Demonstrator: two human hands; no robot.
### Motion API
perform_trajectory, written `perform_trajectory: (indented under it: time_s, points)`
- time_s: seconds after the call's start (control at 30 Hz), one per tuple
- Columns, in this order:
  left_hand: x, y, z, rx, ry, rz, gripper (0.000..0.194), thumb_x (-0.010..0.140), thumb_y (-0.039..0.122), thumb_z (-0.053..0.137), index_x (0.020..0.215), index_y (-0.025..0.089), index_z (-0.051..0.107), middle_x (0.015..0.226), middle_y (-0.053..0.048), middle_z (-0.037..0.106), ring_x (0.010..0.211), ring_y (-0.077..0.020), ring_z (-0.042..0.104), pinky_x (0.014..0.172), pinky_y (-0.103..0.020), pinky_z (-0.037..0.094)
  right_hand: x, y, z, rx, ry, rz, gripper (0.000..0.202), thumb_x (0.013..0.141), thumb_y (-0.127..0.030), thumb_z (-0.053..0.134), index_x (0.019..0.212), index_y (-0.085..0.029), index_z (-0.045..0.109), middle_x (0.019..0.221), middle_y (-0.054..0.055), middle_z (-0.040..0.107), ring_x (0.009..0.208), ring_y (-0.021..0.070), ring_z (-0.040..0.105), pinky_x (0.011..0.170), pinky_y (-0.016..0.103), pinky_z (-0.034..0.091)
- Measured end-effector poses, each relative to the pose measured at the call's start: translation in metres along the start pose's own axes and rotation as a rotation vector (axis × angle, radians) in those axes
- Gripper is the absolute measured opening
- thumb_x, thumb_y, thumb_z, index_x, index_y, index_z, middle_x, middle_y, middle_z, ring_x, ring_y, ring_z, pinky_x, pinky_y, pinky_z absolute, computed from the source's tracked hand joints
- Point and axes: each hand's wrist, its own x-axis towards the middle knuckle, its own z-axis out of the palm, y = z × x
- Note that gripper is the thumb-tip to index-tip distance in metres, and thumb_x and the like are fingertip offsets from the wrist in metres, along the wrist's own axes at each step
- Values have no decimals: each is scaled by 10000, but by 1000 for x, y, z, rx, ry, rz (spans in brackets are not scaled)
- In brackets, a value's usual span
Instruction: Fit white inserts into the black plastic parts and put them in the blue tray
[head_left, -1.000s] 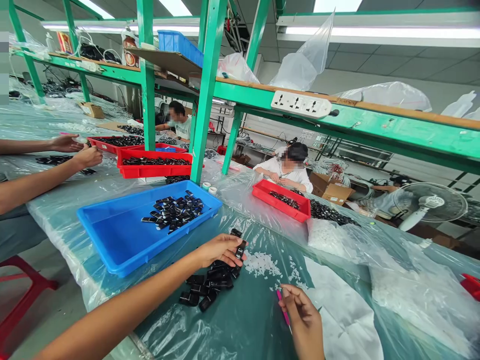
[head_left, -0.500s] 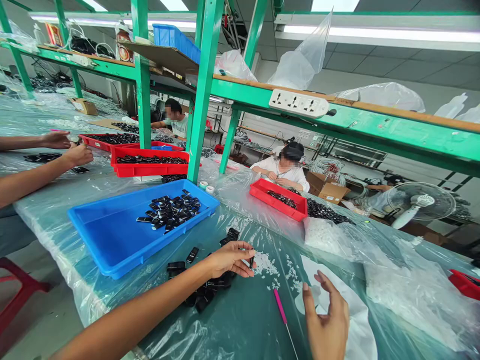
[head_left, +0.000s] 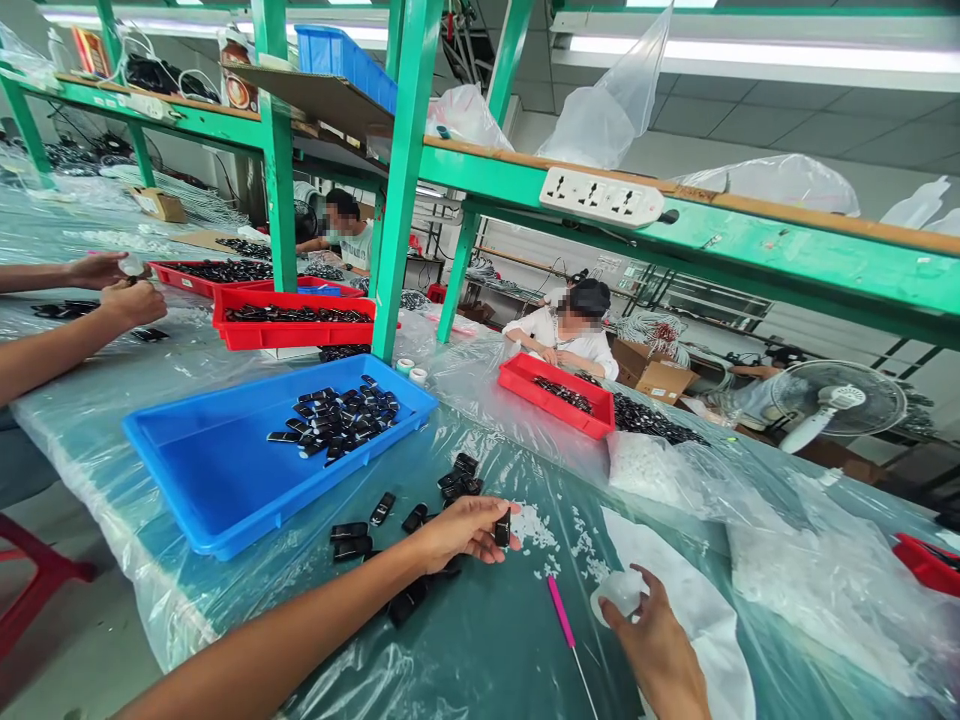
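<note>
Left hand (head_left: 457, 532) pinches black piece (head_left: 502, 529); right hand (head_left: 660, 640) holds white cup (head_left: 622, 590), probably; blue tray (head_left: 210, 470) part-filled, loose pieces (head_left: 350, 549) left outside.

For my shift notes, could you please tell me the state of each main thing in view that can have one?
Left hand: closed on a black part
Right hand: fingers around a translucent piece
Pink tool: lying down, not held
Blue tray: partly filled
Table: covered in plastic film
White bits: loose, scattered
White sheet: spread out
Long light: lit
Fan: cannot tell if running
</note>
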Motion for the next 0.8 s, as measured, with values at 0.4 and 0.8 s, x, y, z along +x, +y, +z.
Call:
perform_trajectory:
  time_s: [0.4,0.8]
  points:
    - [-10,-6,7,426,-23,262,544,795,356,614,1279,129,514,923,-73,693,849,-220,615,727,-266,457,-23,-28,21,832,-199,9,536,638,-469,699,1094,-227,551,1030,2,643,1049,227,545,827,284,447]
    - [-19,-14,20,717,19,344,296,764,234,610,1053,219,670,1000,-30,668,767,-156,616,630,-193,449,-50,-46,41,1401,-330,200,335,759,-466,628,977,-215,587,747,4,601,495,64,439,428,178,367]
